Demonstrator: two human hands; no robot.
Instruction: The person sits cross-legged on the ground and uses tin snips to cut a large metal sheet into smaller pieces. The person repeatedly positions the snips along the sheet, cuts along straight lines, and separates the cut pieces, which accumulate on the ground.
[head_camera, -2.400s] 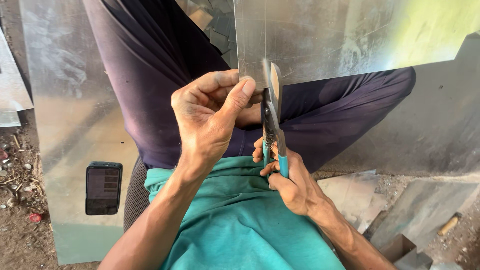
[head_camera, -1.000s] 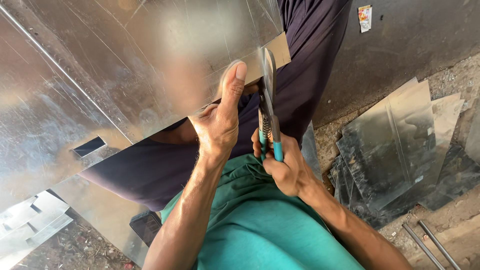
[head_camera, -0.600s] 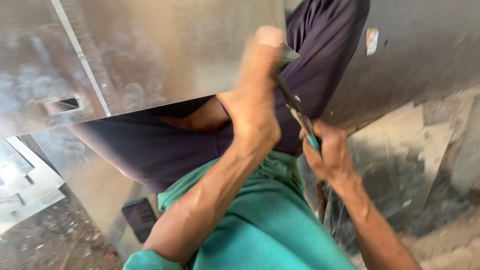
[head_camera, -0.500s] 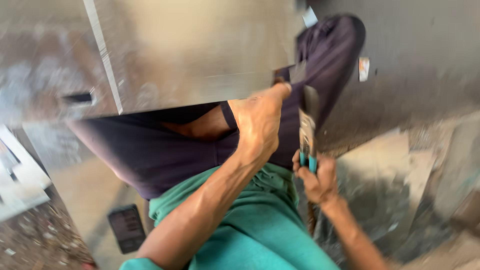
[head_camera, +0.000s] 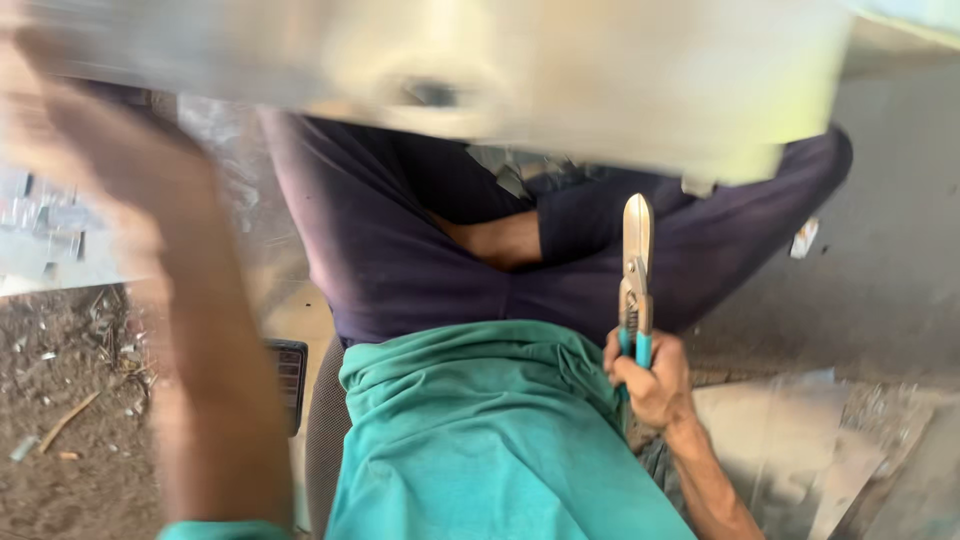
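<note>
The right hand is wrapping its fingers tightly around the teal handles of a pair of tin snips, holding them upright so the closed blades are pointing up from the fist. Just above the blade tips, but not touching them, a large metal sheet is spanning the top of the view, heavily blurred. The left hand is lifting up at the sheet's left end; motion blur is hiding whether its fingers are clamping the edge or lying open. Below the sheet, between the two arms, the person's dark trousers and green shirt are showing.
</note>
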